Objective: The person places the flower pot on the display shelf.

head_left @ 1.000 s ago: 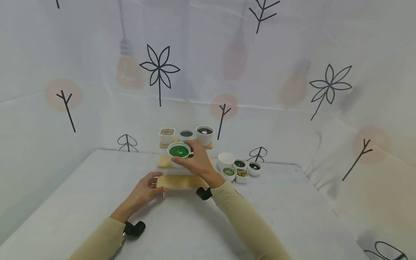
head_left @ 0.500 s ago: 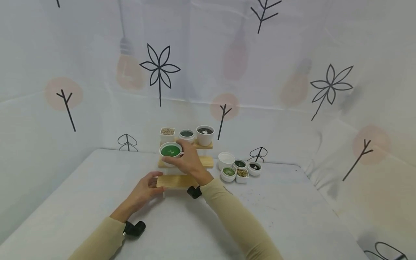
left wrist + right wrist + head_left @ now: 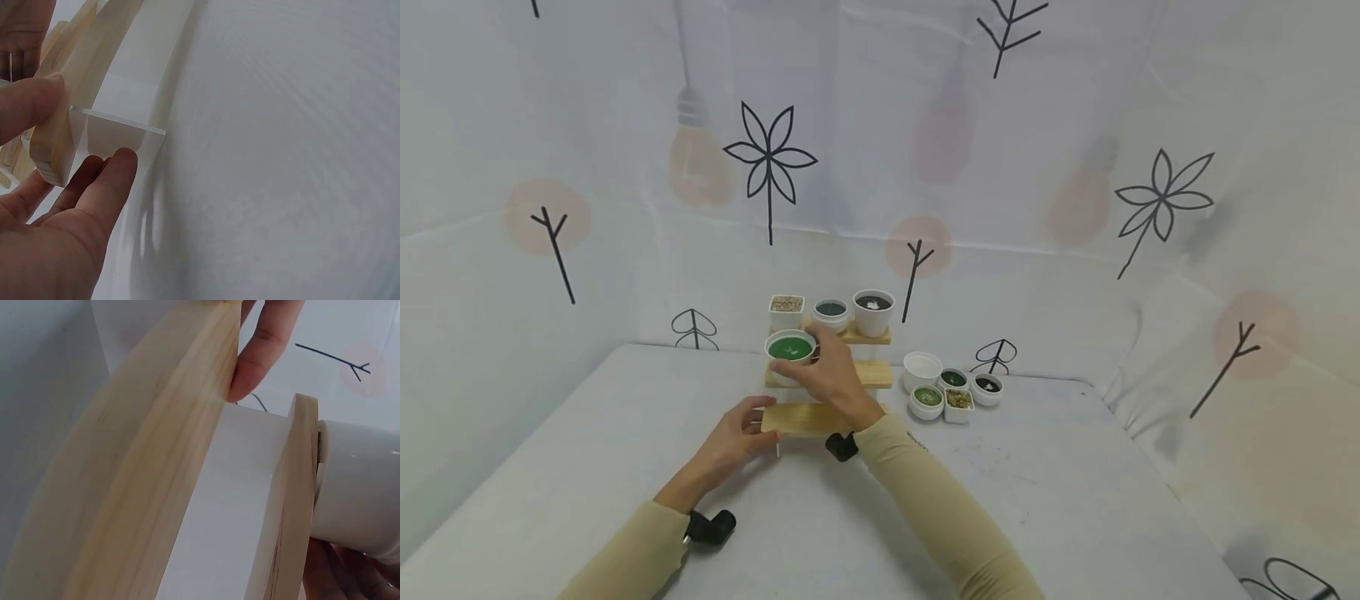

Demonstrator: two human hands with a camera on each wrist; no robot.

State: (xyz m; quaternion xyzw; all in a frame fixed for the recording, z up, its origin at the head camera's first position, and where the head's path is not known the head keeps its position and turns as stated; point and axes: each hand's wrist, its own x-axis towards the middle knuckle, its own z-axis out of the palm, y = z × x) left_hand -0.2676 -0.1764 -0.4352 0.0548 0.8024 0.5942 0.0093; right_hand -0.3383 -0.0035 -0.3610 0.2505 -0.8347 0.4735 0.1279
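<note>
A small tiered stand has wooden boards on clear plastic supports. My left hand holds the left end of its lowest board; in the left wrist view the thumb lies on the wood and the fingers reach to the clear support. My right hand grips a white cup with green contents at the left end of the middle board. The right wrist view shows the cup's white base right at the board face. Part of the lowest board is hidden behind my right wrist.
Along the top board stand a square dish of grainy bits, a dark-filled round bowl and a taller dark-filled cup. Right of the stand, a white bowl sits among several small filled dishes on the white-covered table.
My right hand has carried the green-filled cup leftward to the left end of the middle board, and only slightly in the last half second. The left hand has stayed at the lowest board.
</note>
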